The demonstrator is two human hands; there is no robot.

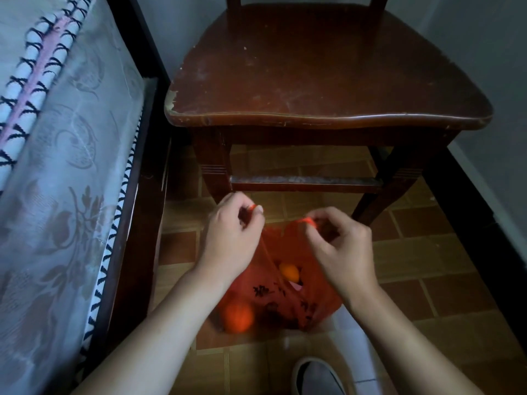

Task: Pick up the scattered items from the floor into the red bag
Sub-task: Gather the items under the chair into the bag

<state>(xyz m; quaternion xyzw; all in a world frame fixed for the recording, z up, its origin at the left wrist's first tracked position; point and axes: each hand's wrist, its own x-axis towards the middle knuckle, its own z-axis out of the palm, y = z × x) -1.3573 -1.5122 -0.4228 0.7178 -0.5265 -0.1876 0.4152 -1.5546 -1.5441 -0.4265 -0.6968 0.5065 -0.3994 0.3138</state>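
A thin red plastic bag [285, 297] with dark print hangs just above the tiled floor in front of the chair. My left hand [232, 238] pinches its left handle between thumb and fingers. My right hand [342, 246] pinches the right handle, which shows as a red loop at the fingertips. Through the bag's opening I see an orange round fruit [289, 271] and a bit of something pink beside it. Another orange round shape [238, 316] shows through the plastic at the lower left. The rest of the contents is hidden.
A dark brown wooden chair [328, 81] stands right behind the bag, its legs and crossbar close to my hands. A bed with a lace cover [65, 166] and dark frame runs along the left. A grey shoe [316, 377] is at the bottom edge.
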